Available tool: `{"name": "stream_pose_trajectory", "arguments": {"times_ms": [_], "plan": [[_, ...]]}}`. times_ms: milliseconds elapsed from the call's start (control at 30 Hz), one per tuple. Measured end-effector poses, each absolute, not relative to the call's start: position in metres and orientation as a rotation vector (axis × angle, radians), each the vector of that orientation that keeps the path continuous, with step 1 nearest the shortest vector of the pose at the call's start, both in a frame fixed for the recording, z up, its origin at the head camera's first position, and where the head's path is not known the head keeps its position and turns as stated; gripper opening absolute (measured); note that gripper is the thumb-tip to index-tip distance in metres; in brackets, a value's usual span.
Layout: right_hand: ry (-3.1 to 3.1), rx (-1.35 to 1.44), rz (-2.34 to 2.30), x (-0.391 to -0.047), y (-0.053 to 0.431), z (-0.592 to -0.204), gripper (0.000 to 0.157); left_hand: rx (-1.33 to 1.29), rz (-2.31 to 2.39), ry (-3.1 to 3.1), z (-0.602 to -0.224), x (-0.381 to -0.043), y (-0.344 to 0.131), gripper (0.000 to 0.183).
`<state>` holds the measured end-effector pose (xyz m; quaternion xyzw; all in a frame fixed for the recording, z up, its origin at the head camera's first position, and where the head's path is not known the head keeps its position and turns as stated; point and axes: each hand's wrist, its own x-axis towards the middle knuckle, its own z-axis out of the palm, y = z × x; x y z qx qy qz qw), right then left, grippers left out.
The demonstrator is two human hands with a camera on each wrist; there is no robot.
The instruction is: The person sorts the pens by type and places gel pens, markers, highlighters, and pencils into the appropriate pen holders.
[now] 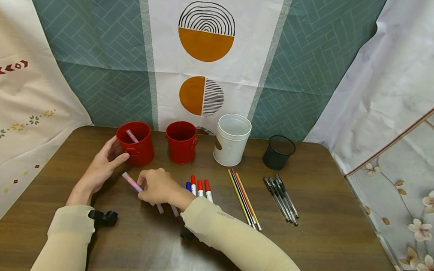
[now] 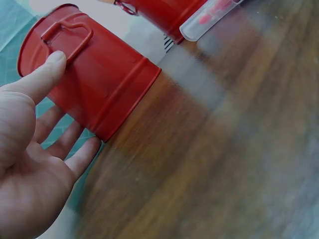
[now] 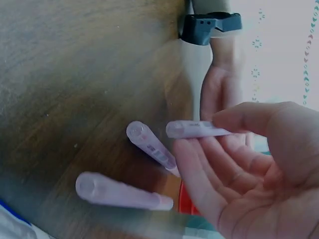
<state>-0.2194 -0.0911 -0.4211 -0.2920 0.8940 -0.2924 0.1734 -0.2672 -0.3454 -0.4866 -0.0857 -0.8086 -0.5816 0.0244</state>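
My left hand (image 1: 100, 166) holds the side of the leftmost red bucket (image 1: 142, 149). Its thumb lies at the wire handle (image 2: 79, 47), with the other fingers along the bucket's far side. One pink pen (image 1: 132, 136) leans inside that bucket. Just in front, my right hand (image 1: 161, 186) pinches another pale pink, translucent pen (image 3: 194, 129) between thumb and fingers, its far end pointing toward the bucket. Two more pink pens (image 3: 151, 148) (image 3: 117, 192) lie on the table under the right hand, partly hidden by it in the head view.
A second red bucket (image 1: 181, 145), a white bucket (image 1: 232, 143) and a black mesh cup (image 1: 277, 153) stand along the back. Red and blue capped markers (image 1: 200, 187) lie by the right forearm. Several pencils (image 1: 244, 198) and black pens (image 1: 282, 199) lie further right.
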Motion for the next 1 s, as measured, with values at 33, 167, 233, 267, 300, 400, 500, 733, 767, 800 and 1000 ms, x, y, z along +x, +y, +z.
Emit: {"name": "stream_pose_trajectory", "arguments": {"times_ms": [33, 167, 233, 267, 300, 400, 500, 733, 767, 800, 1000], "plan": [[2.517, -0.837, -0.864, -0.221, -0.09, -0.421, 0.016, -0.265, -1.799, -2.5, -0.487, -0.267, -0.345, 0.082], [2.503, -0.925, -0.956, -0.227, -0.085, -0.419, 0.015, -0.271, -1.796, -2.492, -0.485, -0.267, -0.344, 0.081], [2.502, -0.973, -0.994, -0.23, -0.083, -0.419, 0.015, -0.279, -1.796, -2.485, -0.485, -0.268, -0.344, 0.08], [2.5, -0.991, -1.012, -0.231, -0.082, -0.418, 0.015, -0.283, -1.797, -2.481, -0.484, -0.268, -0.344, 0.08], [2.49, -1.0, -1.035, -0.233, -0.081, -0.418, 0.016, -0.286, -1.798, -2.479, -0.484, -0.268, -0.344, 0.08], [2.442, -1.017, -1.124, -0.237, -0.079, -0.417, 0.017, -0.291, -1.804, -2.473, -0.483, -0.267, -0.343, 0.081], [2.396, -1.031, -1.207, -0.24, -0.076, -0.416, 0.018, -0.283, -1.802, -2.482, -0.483, -0.265, -0.343, 0.082], [2.319, -1.047, -1.354, -0.246, -0.07, -0.411, 0.019, -0.258, -1.786, -2.506, -0.485, -0.265, -0.344, 0.081], [2.304, -1.043, -1.381, -0.247, -0.069, -0.411, 0.019, -0.257, -1.789, -2.505, -0.485, -0.265, -0.344, 0.081], [2.287, -1.036, -1.411, -0.248, -0.068, -0.411, 0.02, -0.256, -1.789, -2.507, -0.485, -0.265, -0.344, 0.081], [2.198, -0.997, -1.579, -0.255, -0.064, -0.409, 0.021, -0.247, -1.795, -2.511, -0.483, -0.265, -0.343, 0.082]]}}
